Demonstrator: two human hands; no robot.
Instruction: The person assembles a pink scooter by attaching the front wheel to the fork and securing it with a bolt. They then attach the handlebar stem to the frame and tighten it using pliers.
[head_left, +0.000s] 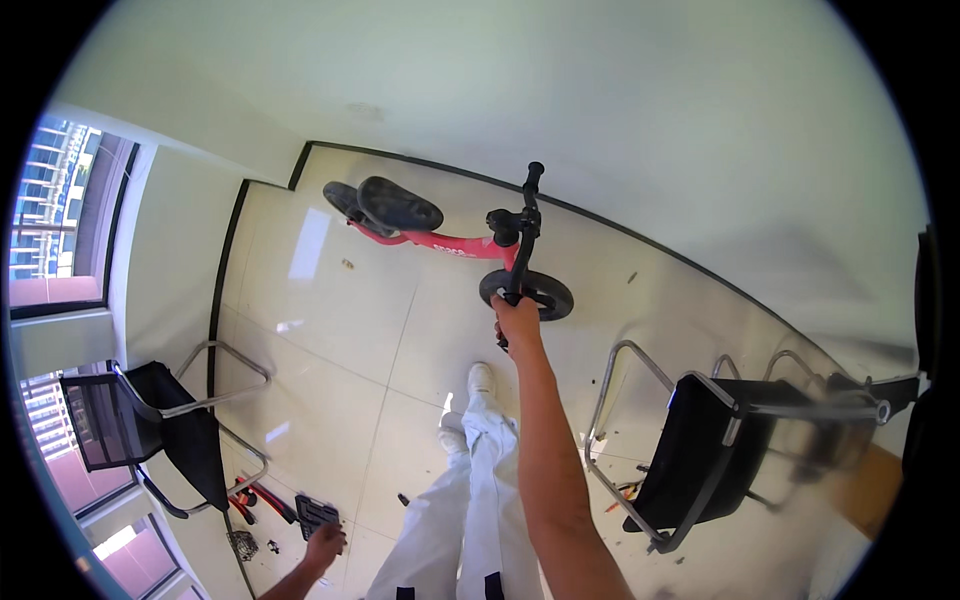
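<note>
Right hand (517,320): closed on the near handlebar grip of a red balance bike (450,243), at 12 o'clock on the tiled floor (340,330). Left hand (325,545): at 7 o'clock, fingers loosely curled, touching a black case (316,514); black chairs (150,425) at 3 and 9 o'clock.

Single head-worn fisheye view, looking steeply down and forward at the floor (330,330) from standing height. Straight edges bend near the rim. Forearms enter from the lower edge.

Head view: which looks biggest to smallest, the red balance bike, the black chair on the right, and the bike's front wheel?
1. Red balance bike and black chair: alike, and the chair is nearer the camera, so unranked.
2. Front wheel, clearly smallest.
</note>
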